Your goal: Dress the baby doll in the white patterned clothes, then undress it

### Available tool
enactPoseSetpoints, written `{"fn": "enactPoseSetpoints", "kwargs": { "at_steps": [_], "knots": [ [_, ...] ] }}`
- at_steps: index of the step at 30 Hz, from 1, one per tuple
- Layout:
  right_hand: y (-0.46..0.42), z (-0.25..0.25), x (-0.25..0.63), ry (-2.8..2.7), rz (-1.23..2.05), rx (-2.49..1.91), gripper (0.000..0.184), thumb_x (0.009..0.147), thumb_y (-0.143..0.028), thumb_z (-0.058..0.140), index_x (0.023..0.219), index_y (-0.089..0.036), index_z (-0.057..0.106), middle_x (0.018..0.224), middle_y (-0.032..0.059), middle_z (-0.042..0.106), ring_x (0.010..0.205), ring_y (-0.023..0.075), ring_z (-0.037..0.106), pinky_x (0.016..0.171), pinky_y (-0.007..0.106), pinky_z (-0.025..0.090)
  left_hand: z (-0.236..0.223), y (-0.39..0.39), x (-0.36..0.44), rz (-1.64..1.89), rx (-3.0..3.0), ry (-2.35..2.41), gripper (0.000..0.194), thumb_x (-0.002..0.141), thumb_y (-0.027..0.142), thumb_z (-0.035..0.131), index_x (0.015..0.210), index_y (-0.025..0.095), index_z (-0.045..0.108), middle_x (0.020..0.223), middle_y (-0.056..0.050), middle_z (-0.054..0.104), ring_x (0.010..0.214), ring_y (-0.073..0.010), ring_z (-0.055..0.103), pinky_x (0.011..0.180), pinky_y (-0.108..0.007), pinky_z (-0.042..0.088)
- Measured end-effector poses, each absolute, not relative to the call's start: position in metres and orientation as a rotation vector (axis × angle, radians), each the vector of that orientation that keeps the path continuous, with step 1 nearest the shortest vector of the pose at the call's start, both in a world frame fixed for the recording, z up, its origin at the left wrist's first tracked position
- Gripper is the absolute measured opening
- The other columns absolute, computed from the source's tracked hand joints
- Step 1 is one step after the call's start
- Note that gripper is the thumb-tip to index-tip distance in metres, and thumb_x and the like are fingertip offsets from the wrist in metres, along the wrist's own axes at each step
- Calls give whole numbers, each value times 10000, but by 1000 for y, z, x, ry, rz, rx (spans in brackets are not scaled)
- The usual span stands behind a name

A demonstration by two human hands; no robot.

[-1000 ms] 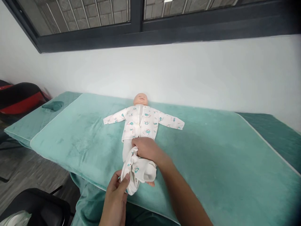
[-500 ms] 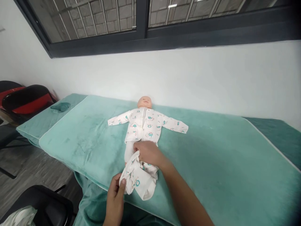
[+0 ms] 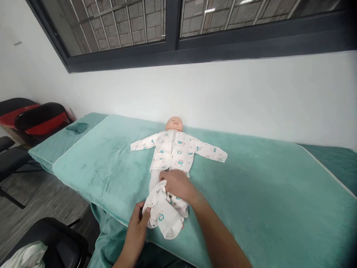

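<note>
A baby doll (image 3: 174,124) lies on its back on the green bed cover, its arms spread inside a white printed jacket (image 3: 178,150). Matching printed baby trousers (image 3: 167,214) are bunched around its lower legs. My right hand (image 3: 178,183) pinches their waistband just below the jacket hem. Lower down, my left hand (image 3: 139,219) grips the trousers' left edge between thumb and fingers. One white-covered upper leg (image 3: 154,178) shows above the waistband; the other is hidden behind my right hand. The doll's feet are mostly covered by the cloth.
The green bed (image 3: 251,201) runs along a white wall beneath a dark-framed window (image 3: 173,48). A face hole (image 3: 77,128) is at its left end. Black and red chairs (image 3: 44,121) stand at the left. A black chair (image 3: 60,238) with cloth on it is at lower left.
The trousers' left side has come slightly up over the doll's leg, covering more of it. Both hands keep their hold. The whole view has shifted a little.
</note>
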State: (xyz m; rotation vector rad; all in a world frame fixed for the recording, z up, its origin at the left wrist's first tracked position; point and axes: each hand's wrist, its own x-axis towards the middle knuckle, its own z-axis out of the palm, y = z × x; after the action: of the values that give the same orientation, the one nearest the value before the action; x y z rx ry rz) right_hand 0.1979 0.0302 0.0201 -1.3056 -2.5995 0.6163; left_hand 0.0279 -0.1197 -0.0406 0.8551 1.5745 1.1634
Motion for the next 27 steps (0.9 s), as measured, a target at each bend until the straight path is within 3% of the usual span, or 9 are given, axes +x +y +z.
{"fn": "enactPoseSetpoints", "kwargs": {
  "at_steps": [4, 9, 16, 21, 27],
  "knots": [
    [31, 23, 199, -2625, 620, -1296, 245, 761, -99, 567, 916, -231, 704, 881, 39, 762, 813, 205, 661, 630, 311, 241, -33, -122, 28, 1147, 823, 1453, 477, 769, 540, 749, 1098, 203, 674, 1053, -79, 721, 993, -257, 650, 880, -345, 491],
    [33, 23, 202, -2596, 661, -1239, 248, 758, -67, 571, 899, -225, 701, 861, 34, 751, 805, 200, 651, 637, 304, 257, -25, -117, 24, 1066, 678, 1231, 804, 571, 413, 900, 1283, 223, 577, 982, -77, 742, 894, -259, 687, 804, -340, 488],
    [38, 20, 208, -2550, 768, -1147, 270, 745, -59, 538, 906, -223, 679, 857, 12, 732, 806, 186, 627, 654, 276, 287, -17, -88, 6, 1012, 925, 1241, 490, 710, 391, 785, 1134, 191, 643, 973, -57, 721, 886, -232, 649, 796, -312, 479],
    [40, 20, 207, -2485, 840, -1143, 243, 777, -96, 508, 920, -226, 654, 903, -10, 728, 833, 167, 625, 676, 248, 311, -26, -58, -7, 1066, 1152, 1435, 206, 751, 309, 673, 914, 183, 663, 841, -12, 672, 797, -192, 580, 736, -276, 442],
    [37, 20, 204, -2519, 824, -1149, 270, 806, -82, 477, 954, -232, 646, 895, -14, 717, 819, 170, 616, 652, 250, 289, -33, -26, -9, 1230, 1448, 1597, 106, 798, 251, 554, 855, 200, 627, 838, -26, 645, 800, -195, 552, 757, -289, 424]
  ]
}}
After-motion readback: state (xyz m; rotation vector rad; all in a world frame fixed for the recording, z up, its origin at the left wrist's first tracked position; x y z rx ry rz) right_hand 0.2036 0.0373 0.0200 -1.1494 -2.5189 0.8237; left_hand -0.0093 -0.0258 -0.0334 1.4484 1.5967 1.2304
